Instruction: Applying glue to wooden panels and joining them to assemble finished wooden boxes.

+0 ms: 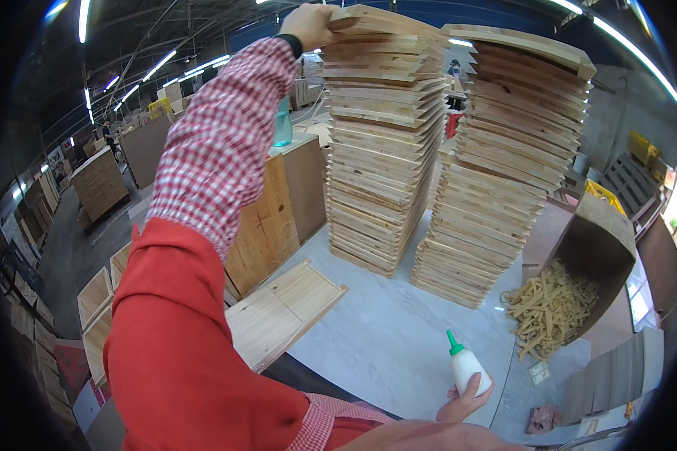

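Note:
My left hand [309, 27] reaches up high and grips the edge of the top wooden board [387, 21] on the left stack of boards [384, 150]; its fingertips are partly hidden. Next to it a second tall stack of boards [496, 165] leans slightly to the right. Down near the front, my right hand [465, 404] is closed round a white squeeze bottle [466, 371] with a green nozzle, held upright with a slight tilt. On the left of the white tabletop [384, 338] lies a pale wooden panel piece [282, 310] with a raised edge strip.
At the right, a tipped cardboard box [598, 255] spills light wooden strips [553, 308] onto the table. Grey sheets [613, 376] and a crumpled pinkish cloth [543, 419] lie nearer. A wooden cabinet [267, 229] stands behind the panel, with open wooden boxes [98, 323] at the left.

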Available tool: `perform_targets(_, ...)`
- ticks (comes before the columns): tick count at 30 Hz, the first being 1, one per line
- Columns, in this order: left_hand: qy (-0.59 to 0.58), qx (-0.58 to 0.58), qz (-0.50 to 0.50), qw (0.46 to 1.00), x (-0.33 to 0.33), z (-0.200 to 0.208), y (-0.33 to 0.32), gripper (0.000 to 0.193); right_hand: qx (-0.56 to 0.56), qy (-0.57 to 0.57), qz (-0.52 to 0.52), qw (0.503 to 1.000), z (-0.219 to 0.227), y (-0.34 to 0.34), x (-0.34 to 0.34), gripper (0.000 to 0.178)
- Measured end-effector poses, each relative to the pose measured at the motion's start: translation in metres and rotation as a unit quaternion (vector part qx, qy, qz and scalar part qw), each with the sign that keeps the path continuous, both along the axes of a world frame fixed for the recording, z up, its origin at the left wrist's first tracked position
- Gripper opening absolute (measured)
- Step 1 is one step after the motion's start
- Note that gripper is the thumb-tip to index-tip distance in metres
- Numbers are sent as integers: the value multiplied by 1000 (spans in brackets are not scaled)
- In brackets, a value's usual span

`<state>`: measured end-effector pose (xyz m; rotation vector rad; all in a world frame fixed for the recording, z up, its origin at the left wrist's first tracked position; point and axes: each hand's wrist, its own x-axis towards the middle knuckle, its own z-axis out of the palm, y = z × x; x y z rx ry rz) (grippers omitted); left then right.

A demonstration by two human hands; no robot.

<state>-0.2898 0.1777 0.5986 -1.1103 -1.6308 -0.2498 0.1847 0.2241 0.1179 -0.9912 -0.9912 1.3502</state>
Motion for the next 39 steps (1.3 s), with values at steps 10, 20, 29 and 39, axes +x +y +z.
perform_targets(10,-312,351,-324,821,90,-124,-220,36,31,46,30,998,14,-16,22,36)
perform_targets(20,-720,471,-416,295,276,-396,-263,53,91,100,1,991,30,-19,47,36)
perform_targets(29,-891,355,-283,-14,356,-540,-202,48,126,44,-8,991,4,-6,75,38)
perform_targets(39,-965,230,-122,-17,360,-538,-223,45,217,-16,31,976,-57,85,-9,38)
